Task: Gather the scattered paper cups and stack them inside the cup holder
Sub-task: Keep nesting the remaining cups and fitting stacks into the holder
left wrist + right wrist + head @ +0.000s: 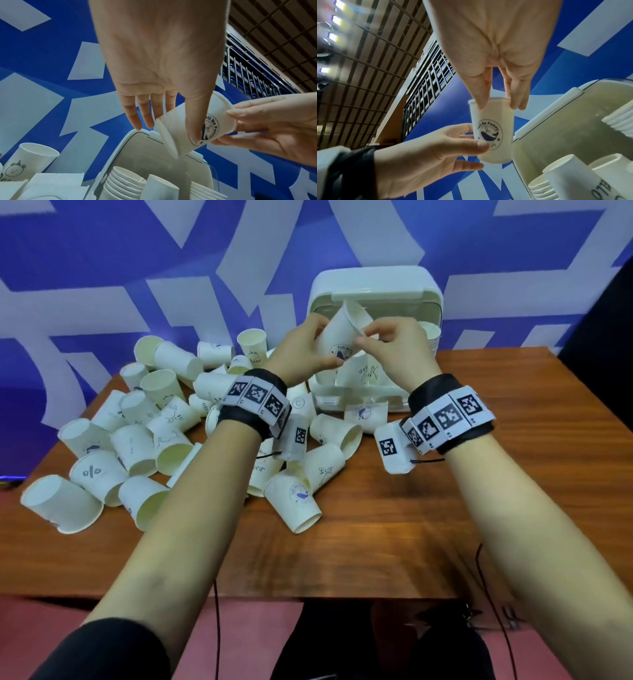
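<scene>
I hold a white paper cup (342, 332) with a blue whale logo in both hands, tilted, just in front of the cup holder (376, 280), a white box whose lid stands open. My left hand (305, 347) grips its lower body, thumb across the logo (211, 129). My right hand (370, 337) pinches the cup's rim (496, 100) between thumb and fingers. Inside the holder lie nested cup stacks (123, 181) (621, 121), and a single cup (159, 188) stands between them. Several loose cups (137, 440) lie scattered over the table's left and middle.
The wooden table (428, 525) is bare at the front right. More cups (342, 436) lie just before the holder, under my wrists. A blue and white wall (137, 268) stands close behind. Black cables (479, 577) hang over the front edge.
</scene>
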`<state>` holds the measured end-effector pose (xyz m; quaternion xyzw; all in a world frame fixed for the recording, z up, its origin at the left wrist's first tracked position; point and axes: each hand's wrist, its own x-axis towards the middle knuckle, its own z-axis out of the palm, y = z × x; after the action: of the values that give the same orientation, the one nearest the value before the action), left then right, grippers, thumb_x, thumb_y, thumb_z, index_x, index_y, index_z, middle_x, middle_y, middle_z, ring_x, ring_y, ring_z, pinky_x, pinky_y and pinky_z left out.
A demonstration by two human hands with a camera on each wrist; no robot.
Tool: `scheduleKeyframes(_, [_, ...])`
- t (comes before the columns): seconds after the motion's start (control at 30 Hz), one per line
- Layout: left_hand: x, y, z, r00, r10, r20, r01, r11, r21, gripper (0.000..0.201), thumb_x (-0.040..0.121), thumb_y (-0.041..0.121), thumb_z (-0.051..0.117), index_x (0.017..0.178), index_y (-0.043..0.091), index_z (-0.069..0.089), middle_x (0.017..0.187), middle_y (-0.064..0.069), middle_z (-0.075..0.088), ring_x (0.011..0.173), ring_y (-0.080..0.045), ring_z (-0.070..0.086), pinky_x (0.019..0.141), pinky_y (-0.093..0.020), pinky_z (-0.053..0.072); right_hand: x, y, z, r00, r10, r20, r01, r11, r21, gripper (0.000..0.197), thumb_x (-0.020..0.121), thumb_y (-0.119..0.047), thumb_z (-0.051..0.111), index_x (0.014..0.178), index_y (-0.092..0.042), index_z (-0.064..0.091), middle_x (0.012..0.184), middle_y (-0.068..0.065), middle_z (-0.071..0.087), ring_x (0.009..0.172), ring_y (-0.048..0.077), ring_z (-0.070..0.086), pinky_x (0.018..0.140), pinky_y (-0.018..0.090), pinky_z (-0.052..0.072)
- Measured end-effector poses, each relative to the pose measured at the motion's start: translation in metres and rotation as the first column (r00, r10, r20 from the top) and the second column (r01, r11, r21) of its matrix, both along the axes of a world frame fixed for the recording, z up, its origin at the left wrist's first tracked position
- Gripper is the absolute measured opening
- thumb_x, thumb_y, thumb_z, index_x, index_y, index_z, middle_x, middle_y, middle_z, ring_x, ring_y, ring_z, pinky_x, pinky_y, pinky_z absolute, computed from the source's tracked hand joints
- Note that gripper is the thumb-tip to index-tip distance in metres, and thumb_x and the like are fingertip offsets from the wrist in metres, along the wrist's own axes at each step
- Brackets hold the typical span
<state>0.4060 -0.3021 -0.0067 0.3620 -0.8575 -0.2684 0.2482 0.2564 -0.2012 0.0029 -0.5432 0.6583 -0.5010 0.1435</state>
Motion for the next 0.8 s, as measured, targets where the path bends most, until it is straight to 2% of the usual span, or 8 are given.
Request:
scheduleKeyframes(0.07, [-0.006, -0.015, 0.002, 1.000, 0.000, -0.008, 0.000, 1.000, -0.011, 0.056, 0.080, 0.024, 0.075, 0.126, 0.012, 0.045, 0.119, 0.001, 0.057, 0.103, -0.011, 0.054, 0.080, -0.018, 0.038, -0.003, -0.010, 0.003, 1.000, -0.007, -0.013, 0.007, 1.000, -0.018, 0.010, 0.084, -0.011, 0.066, 0.089, -0.004, 0.071, 0.075, -0.015, 0.054, 0.074, 0.004, 0.054, 0.070, 0.014, 0.040])
scheduleKeyframes(0.17, [-0.015, -0.034, 0.004, 1.000, -0.014, -0.010, 0.013, 0.999, -0.033, 0.057, 0.081, 0.023, 0.074, 0.129, 0.013, 0.045, 0.116, 0.001, 0.057, 0.100, -0.010, 0.053, 0.080, -0.018, 0.037, -0.008, -0.032, 0.004, 0.998, -0.028, -0.049, 0.024, 0.997, -0.080, 0.010, 0.082, -0.005, 0.067, 0.089, 0.000, 0.071, 0.105, 0.006, 0.062, 0.101, 0.020, 0.057, 0.079, 0.009, 0.040])
scheduleKeyframes(0.27, [-0.025, -0.051, 0.002, 1.000, -0.008, -0.023, 0.007, 0.999, -0.045, 0.056, 0.082, 0.021, 0.071, 0.131, 0.013, 0.045, 0.117, 0.000, 0.059, 0.103, -0.013, 0.056, 0.082, -0.021, 0.041, -0.016, -0.057, -0.003, 0.996, -0.030, -0.087, 0.025, 0.998, -0.056, 0.011, 0.081, -0.006, 0.068, 0.091, -0.002, 0.072, 0.128, 0.008, 0.056, 0.106, 0.021, 0.059, 0.098, 0.029, 0.044])
scheduleKeyframes(0.37, [-0.031, -0.066, -0.007, 0.999, 0.000, -0.046, -0.002, 0.999, -0.038, 0.055, 0.083, 0.018, 0.069, 0.132, 0.014, 0.044, 0.118, 0.001, 0.058, 0.103, -0.012, 0.056, 0.076, -0.015, 0.039, -0.023, -0.076, -0.014, 0.987, -0.013, -0.159, 0.005, 0.998, -0.055, 0.013, 0.080, -0.007, 0.067, 0.091, -0.002, 0.073, 0.125, 0.008, 0.059, 0.110, 0.023, 0.058, 0.100, 0.039, 0.044])
scheduleKeyframes(0.47, [-0.033, -0.078, -0.019, 0.998, 0.016, -0.059, -0.020, 0.998, -0.059, 0.056, 0.083, 0.018, 0.068, 0.134, 0.017, 0.045, 0.118, 0.003, 0.057, 0.101, -0.008, 0.054, 0.068, -0.005, 0.034, -0.028, -0.085, -0.026, 0.971, -0.004, -0.240, -0.019, 0.996, -0.091, 0.012, 0.080, -0.005, 0.066, 0.089, -0.001, 0.073, 0.109, 0.010, 0.066, 0.100, 0.022, 0.061, 0.093, 0.036, 0.048])
scheduleKeyframes(0.53, [-0.033, -0.082, -0.027, 0.998, 0.020, -0.058, -0.024, 0.998, -0.066, 0.054, 0.083, 0.017, 0.067, 0.133, 0.016, 0.046, 0.120, 0.000, 0.057, 0.103, -0.010, 0.054, 0.071, -0.004, 0.035, -0.030, -0.088, -0.035, 0.961, 0.009, -0.277, -0.042, 0.993, -0.112, 0.011, 0.079, -0.004, 0.065, 0.087, -0.001, 0.073, 0.101, 0.011, 0.068, 0.092, 0.022, 0.063, 0.087, 0.029, 0.049])
scheduleKeyframes(0.67, [-0.032, -0.090, -0.039, 0.997, 0.032, -0.070, -0.035, 0.998, -0.045, 0.057, 0.083, 0.016, 0.066, 0.135, 0.018, 0.043, 0.123, -0.002, 0.055, 0.106, -0.014, 0.056, 0.087, -0.023, 0.045, -0.032, -0.095, -0.050, 0.954, 0.028, -0.300, -0.076, 0.986, -0.151, 0.012, 0.078, 0.000, 0.063, 0.086, -0.001, 0.071, 0.097, 0.012, 0.069, 0.086, 0.016, 0.062, 0.082, 0.014, 0.045])
scheduleKeyframes(0.8, [-0.029, -0.097, -0.044, 0.998, 0.014, -0.062, -0.015, 1.000, -0.027, 0.057, 0.084, 0.014, 0.065, 0.136, 0.016, 0.042, 0.125, -0.004, 0.055, 0.107, -0.015, 0.057, 0.085, -0.022, 0.043, -0.032, -0.102, -0.060, 0.953, 0.017, -0.303, -0.068, 0.985, -0.160, 0.012, 0.079, 0.001, 0.064, 0.088, -0.001, 0.071, 0.097, 0.013, 0.069, 0.089, 0.022, 0.064, 0.086, 0.023, 0.047])
